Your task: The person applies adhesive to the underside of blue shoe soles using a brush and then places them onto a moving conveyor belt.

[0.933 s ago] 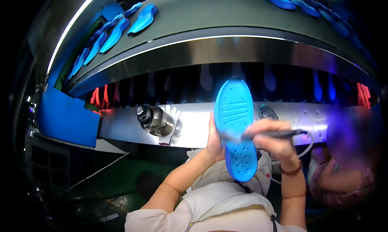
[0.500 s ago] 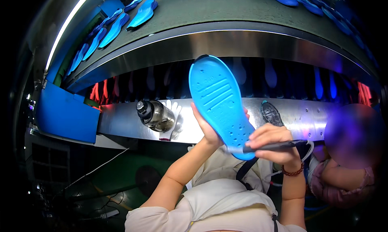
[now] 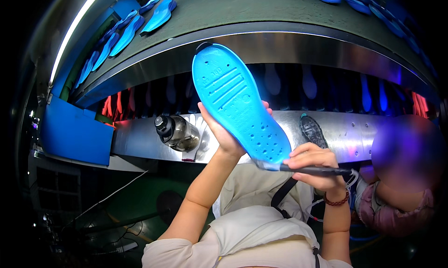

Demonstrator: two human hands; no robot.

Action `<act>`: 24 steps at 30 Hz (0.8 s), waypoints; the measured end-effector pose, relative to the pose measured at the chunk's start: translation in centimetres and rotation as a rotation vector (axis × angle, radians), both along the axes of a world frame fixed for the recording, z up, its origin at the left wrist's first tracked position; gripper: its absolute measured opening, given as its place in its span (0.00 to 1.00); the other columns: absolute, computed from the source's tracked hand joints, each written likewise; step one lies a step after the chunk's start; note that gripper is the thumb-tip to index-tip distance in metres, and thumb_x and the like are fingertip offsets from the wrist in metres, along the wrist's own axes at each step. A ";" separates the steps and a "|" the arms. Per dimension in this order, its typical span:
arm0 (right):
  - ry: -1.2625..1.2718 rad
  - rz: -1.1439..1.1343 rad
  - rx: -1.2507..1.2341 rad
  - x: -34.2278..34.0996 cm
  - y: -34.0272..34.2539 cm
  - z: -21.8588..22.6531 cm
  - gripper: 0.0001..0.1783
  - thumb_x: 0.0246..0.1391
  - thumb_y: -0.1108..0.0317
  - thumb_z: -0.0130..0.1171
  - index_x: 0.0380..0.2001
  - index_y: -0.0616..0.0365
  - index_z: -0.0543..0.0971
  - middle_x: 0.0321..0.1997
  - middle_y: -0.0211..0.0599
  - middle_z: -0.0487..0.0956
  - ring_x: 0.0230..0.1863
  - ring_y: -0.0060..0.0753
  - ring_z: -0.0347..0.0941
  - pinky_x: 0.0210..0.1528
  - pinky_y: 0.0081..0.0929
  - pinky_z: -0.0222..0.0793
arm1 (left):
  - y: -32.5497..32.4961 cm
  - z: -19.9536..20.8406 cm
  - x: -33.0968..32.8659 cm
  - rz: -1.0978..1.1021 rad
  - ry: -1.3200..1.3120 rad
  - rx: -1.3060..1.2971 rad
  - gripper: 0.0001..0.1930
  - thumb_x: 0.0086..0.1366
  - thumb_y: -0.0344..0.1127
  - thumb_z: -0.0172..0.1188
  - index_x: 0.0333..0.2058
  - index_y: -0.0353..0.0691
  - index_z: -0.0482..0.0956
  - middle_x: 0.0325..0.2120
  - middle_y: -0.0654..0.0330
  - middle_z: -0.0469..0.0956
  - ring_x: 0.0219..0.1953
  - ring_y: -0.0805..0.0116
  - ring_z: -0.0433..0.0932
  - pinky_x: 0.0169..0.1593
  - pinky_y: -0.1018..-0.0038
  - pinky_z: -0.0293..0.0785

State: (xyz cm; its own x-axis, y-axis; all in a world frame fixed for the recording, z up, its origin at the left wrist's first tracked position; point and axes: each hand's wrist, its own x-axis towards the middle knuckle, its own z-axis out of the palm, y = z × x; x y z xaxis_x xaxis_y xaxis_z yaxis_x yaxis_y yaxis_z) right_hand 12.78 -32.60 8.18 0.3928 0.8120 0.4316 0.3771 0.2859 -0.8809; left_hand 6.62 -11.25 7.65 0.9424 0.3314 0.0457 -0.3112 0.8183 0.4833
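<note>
A bright blue shoe sole (image 3: 238, 100) is tilted up in front of me, its moulded face with bars and small holes toward me. My left hand (image 3: 224, 136) grips it from behind near the middle, fingertips showing past its right edge. The far end has a small black patch. Held in my right hand (image 3: 313, 159) is a slim black-handled tool (image 3: 322, 170) with a flat, pale tip. A thin, light cord or tube loops at the handle's back end. The tip lies along the sole's near end and seems to touch its edge.
A metal ledge (image 3: 135, 136) carries a dark bottle (image 3: 175, 133), a white glove (image 3: 200, 128) and a black sole (image 3: 312, 131). Beyond it runs a green conveyor belt (image 3: 224, 16) with several blue soles (image 3: 159, 16). Another person (image 3: 401, 207) sits close on my right.
The blue sole has moved left and away from me with my left hand. The tool's tip now lies at the near end's edge instead of across its face.
</note>
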 end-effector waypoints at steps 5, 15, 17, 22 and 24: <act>0.629 -0.092 0.128 -0.4 0.1 -0.9 0.09 0.43 0.80 0.59 0.32 0.67 0.79 0.38 0.50 0.78 0.42 0.36 0.74 0.46 0.26 0.69 | -0.5 1.5 0.6 -0.098 0.018 -0.115 0.52 0.52 0.78 0.24 0.56 0.33 0.58 0.46 0.42 0.69 0.45 0.49 0.72 0.48 0.56 0.71; 0.509 -0.120 -0.105 -0.9 0.5 2.3 0.14 0.44 0.83 0.57 0.37 0.67 0.78 0.36 0.44 0.80 0.27 0.17 0.74 0.26 0.12 0.69 | -0.7 -1.5 -1.3 -0.351 0.017 0.176 0.32 0.62 0.52 0.41 0.58 0.35 0.56 0.52 0.47 0.67 0.51 0.53 0.70 0.54 0.59 0.66; 0.152 -0.025 -0.162 -0.5 1.1 2.3 0.12 0.42 0.82 0.60 0.35 0.66 0.79 0.36 0.46 0.80 0.33 0.32 0.79 0.38 0.21 0.73 | -0.3 -0.8 -1.1 -0.466 0.003 0.151 0.32 0.61 0.50 0.43 0.58 0.33 0.57 0.51 0.47 0.68 0.51 0.55 0.70 0.55 0.62 0.65; -0.025 0.196 -0.082 0.8 -0.6 4.0 0.13 0.40 0.78 0.64 0.34 0.63 0.79 0.36 0.46 0.80 0.39 0.39 0.78 0.43 0.26 0.74 | 0.7 0.1 -1.2 -0.741 0.184 0.147 0.32 0.60 0.49 0.46 0.58 0.33 0.58 0.51 0.47 0.68 0.50 0.56 0.71 0.55 0.64 0.66; -0.164 0.072 -0.056 1.4 -0.3 4.4 0.12 0.42 0.77 0.63 0.34 0.62 0.79 0.37 0.44 0.80 0.39 0.39 0.78 0.42 0.26 0.74 | 0.7 1.0 -0.8 -0.814 0.308 0.184 0.33 0.58 0.49 0.48 0.58 0.32 0.58 0.51 0.46 0.68 0.50 0.57 0.71 0.54 0.66 0.66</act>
